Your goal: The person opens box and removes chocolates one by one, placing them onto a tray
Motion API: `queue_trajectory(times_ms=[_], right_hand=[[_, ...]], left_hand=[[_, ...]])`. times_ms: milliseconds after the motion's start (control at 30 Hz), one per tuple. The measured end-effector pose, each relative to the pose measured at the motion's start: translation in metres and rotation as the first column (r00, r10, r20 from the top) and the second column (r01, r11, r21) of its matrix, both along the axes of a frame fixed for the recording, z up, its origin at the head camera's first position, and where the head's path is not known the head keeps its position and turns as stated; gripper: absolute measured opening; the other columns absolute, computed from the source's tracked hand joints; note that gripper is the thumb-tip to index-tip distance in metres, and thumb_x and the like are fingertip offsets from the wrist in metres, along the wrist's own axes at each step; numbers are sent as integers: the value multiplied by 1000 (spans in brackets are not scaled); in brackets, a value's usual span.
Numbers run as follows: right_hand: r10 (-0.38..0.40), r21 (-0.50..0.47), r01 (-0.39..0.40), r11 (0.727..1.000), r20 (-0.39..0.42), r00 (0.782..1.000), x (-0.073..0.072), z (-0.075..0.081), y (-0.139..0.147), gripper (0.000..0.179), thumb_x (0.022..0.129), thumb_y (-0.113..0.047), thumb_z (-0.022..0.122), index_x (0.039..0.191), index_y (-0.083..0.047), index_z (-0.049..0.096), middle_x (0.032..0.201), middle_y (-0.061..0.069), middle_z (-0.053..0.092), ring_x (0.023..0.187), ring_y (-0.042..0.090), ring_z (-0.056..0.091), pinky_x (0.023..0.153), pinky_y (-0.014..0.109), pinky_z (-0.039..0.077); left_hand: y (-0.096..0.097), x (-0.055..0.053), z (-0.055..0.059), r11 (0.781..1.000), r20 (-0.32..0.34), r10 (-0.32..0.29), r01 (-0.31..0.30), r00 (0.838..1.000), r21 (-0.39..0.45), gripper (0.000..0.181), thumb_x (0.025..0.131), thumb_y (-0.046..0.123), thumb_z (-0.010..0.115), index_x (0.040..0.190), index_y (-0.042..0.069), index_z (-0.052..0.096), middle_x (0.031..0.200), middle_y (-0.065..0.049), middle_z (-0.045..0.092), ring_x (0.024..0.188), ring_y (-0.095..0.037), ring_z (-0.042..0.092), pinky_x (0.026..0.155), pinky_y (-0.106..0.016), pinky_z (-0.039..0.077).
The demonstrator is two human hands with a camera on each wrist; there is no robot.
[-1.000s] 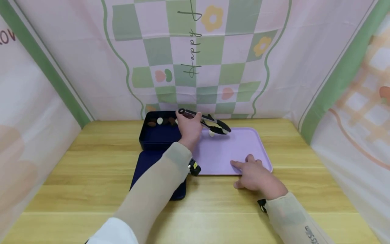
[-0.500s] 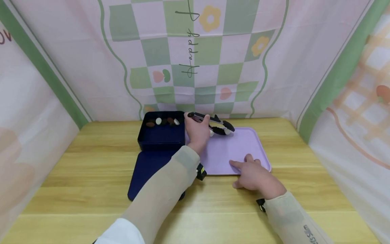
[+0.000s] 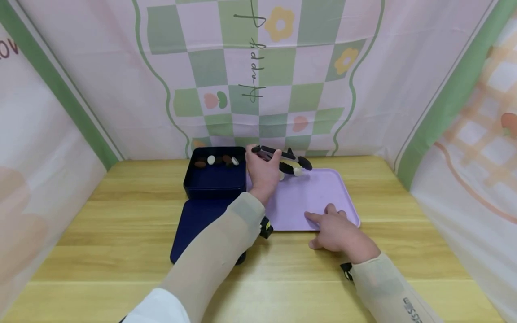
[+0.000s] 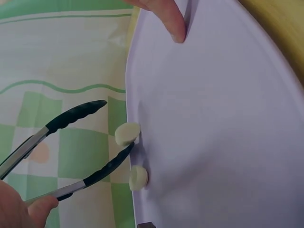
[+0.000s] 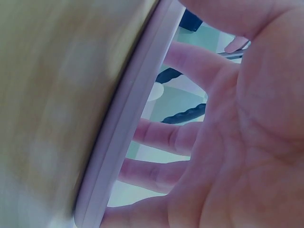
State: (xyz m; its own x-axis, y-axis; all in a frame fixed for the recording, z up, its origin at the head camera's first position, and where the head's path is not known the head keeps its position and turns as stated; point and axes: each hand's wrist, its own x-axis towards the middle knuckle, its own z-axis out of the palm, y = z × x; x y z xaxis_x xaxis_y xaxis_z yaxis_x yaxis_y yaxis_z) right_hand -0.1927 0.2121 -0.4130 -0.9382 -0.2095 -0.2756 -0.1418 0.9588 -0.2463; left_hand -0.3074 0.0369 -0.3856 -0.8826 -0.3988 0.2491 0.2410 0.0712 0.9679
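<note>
My left hand [image 3: 262, 172] grips a pair of black-tipped metal tongs [image 4: 109, 166] over the far edge of the lilac tray [image 3: 311, 202]. The tongs' jaws are spread apart. A small round white piece [image 4: 127, 133] lies at the lower tip, by the tray's raised rim. Beside it along that rim is a second white piece [image 4: 138, 178]. My right hand [image 3: 335, 231] rests at the tray's near right edge, fingers extended over it and thumb outside the rim; it holds nothing loose.
Left of the tray stands a dark blue box [image 3: 214, 179] with several brown, dark and white pieces along its far side. A flat dark blue lid [image 3: 198, 220] lies in front of it, partly behind my left sleeve. A printed curtain [image 3: 258, 89] rises behind the table.
My left hand has shifted right with the tongs, away from the box. The tongs' jaws have spread from around the white piece. The right hand stays in place.
</note>
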Motion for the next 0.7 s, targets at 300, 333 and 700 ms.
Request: queue_trajectory(times_ms=[300, 333, 700], right_hand=[[-6, -5, 6, 1000, 7, 1000, 1, 0, 0, 82, 76, -37, 86, 148, -20, 51, 125, 29, 40, 90, 38, 42, 68, 46, 44], [-6, -5, 6, 1000, 7, 1000, 1, 0, 0, 82, 76, -37, 86, 148, -20, 51, 124, 29, 40, 90, 38, 42, 67, 46, 44], [12, 5, -12, 1000, -17, 1000, 1, -3, 0, 81, 76, -38, 85, 148, -19, 51, 121, 28, 41, 88, 38, 42, 67, 47, 45]], left_hand=[[6, 9, 4, 997, -14, -50, 50, 999, -53, 46, 89, 25, 78, 120, 10, 47, 113, -5, 50, 92, -16, 59, 74, -25, 54], [6, 10, 5, 997, -14, -57, 57, 998, -48, 46, 89, 25, 78, 120, 10, 47, 113, -5, 50, 91, -16, 59, 73, -25, 54], [1, 9, 10, 998, -29, -36, 37, 999, 45, 46, 90, 22, 78, 121, 10, 47, 117, -6, 50, 93, -18, 61, 75, -27, 55]])
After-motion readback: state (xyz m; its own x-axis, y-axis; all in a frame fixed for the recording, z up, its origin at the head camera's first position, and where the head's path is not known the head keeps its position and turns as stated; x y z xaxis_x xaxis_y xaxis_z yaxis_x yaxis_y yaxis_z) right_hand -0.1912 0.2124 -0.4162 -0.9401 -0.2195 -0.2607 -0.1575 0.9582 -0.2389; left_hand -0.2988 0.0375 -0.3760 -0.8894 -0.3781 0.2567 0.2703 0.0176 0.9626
